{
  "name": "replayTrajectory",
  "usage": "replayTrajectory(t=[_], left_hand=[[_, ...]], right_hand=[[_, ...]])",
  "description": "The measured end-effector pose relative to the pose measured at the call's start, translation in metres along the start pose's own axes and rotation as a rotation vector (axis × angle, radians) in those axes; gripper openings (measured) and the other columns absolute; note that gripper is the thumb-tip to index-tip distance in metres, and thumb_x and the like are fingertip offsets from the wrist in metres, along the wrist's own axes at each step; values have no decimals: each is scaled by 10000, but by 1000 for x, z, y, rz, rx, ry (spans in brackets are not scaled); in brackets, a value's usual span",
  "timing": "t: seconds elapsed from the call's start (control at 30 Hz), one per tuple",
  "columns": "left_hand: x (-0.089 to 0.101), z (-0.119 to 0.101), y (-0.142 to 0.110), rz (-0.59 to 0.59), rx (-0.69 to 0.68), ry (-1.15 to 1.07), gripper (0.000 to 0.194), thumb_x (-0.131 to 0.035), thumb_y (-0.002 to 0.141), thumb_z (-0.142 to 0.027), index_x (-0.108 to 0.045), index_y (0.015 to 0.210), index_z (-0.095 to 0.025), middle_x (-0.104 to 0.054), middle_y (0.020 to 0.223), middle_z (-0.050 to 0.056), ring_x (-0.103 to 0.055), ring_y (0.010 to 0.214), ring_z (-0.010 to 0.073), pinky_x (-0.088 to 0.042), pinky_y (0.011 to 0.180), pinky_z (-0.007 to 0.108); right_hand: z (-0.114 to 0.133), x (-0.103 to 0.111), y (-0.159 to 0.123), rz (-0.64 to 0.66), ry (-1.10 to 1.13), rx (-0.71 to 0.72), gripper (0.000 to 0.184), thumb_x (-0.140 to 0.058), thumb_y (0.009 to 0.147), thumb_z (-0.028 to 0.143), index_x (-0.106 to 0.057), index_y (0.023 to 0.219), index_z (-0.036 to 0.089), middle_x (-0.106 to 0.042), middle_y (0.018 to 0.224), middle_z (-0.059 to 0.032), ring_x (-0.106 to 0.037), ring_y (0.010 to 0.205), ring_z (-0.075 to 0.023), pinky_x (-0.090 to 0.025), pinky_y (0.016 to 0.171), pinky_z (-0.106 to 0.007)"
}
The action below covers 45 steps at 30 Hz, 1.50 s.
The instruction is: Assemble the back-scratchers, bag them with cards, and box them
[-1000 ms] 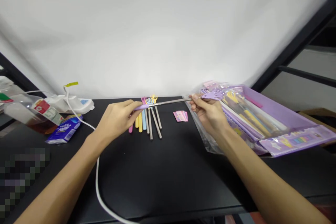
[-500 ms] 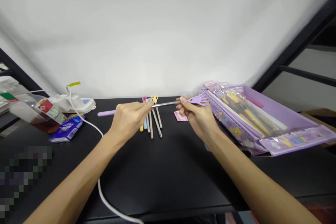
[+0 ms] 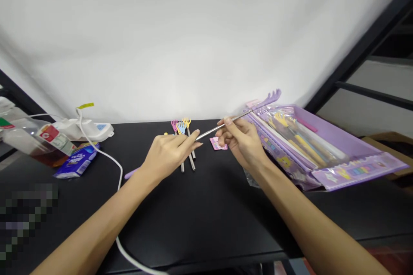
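Note:
Both hands grip one purple back scratcher with a thin metal rod. My left hand closes around its lower part, and the purple handle end shows behind that wrist. My right hand pinches the rod higher up, its fingertips below the hand-shaped head. The scratcher slants up to the right, clear of the table, its head in front of the wall. Beyond my left hand, several back scratchers with pink, blue and yellow heads lie on the black table, partly hidden by the hand. A small pink card lies near my right fingers.
A purple display box holding wrapped back scratchers stands at the right. On the left are a bottle, a blue packet and a white power strip. A white cable crosses the table.
The scratcher has gone from nearly level to a slant, head end up, handle end down. It has also turned, so the head shows edge-on. More of the rod shows between the hands.

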<state>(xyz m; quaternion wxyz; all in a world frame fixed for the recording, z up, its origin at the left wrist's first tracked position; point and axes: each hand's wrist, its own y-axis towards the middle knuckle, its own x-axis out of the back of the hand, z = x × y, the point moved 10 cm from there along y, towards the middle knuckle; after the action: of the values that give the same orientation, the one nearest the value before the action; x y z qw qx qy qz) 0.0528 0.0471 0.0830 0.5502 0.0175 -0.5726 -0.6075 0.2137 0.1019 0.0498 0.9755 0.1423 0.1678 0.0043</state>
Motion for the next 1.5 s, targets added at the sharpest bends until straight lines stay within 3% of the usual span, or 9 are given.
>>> replayTrajectory(t=[0.2,0.4,0.53,0.73,0.87,1.03,1.23,1.37,1.5], left_hand=[[2,25,2,62,71,26,274,-478,1041,-298,-731,992,-207,-717,653,-8,-585,524,116,-428,556,278],[7,51,-10,31,194,28,223,-530,998,-248,-751,1024,-231,-782,799,9,-669,600,144,-468,566,270],[6,55,-13,24,211,27,205,-554,985,-237,-756,1010,-213,-792,841,22,-713,659,169,-490,581,273],[8,33,-2,-2,127,47,248,-563,1002,-302,-704,1173,-190,-789,839,32,-708,653,159,-487,587,274],[9,21,-4,-16,21,2,208,-546,1009,-229,-703,1119,-149,-793,886,39,-717,677,154,-501,598,276],[15,34,-11,-37,86,-13,126,-601,966,-206,-720,985,-171,-770,775,2,-683,602,152,-480,576,275],[7,63,-19,60,286,128,176,-574,946,-221,-661,794,-202,-729,736,4,-641,581,154,-358,509,265],[1,59,-19,79,282,152,223,-564,948,-215,-631,737,-191,-657,661,-7,-579,514,126,-328,484,257],[5,45,-17,-21,173,97,147,-606,953,-208,-677,831,-168,-713,704,3,-645,558,137,-406,521,254]], right_hand=[[9,16,4,-123,-13,98,282,-822,754,429,-713,726,170,-660,661,-25,-572,509,-104,-477,506,-267],[20,46,8,-298,63,170,312,-852,726,418,-664,704,170,-613,643,-7,-541,513,-87,-436,472,-227],[24,64,10,-359,113,183,307,-853,719,404,-652,691,175,-598,626,0,-525,506,-86,-420,461,-221],[-1,32,6,-196,110,39,263,-792,765,421,-690,760,179,-650,668,-23,-579,563,-117,-483,551,-259],[-6,20,4,-113,76,0,361,-679,848,525,-693,757,176,-667,671,-48,-579,540,-136,-476,517,-284],[13,59,9,-349,63,89,495,-738,768,651,-610,667,185,-488,480,48,-334,356,-43,-279,361,-221],[38,116,9,-576,164,223,495,-763,772,613,-541,633,193,-369,411,99,-252,345,-27,-250,356,-190],[42,126,10,-562,228,243,523,-688,801,677,-523,649,204,-336,431,105,-251,350,-38,-265,357,-200],[36,120,10,-558,277,206,542,-671,817,677,-532,627,190,-361,437,96,-256,354,-31,-270,364,-194]])
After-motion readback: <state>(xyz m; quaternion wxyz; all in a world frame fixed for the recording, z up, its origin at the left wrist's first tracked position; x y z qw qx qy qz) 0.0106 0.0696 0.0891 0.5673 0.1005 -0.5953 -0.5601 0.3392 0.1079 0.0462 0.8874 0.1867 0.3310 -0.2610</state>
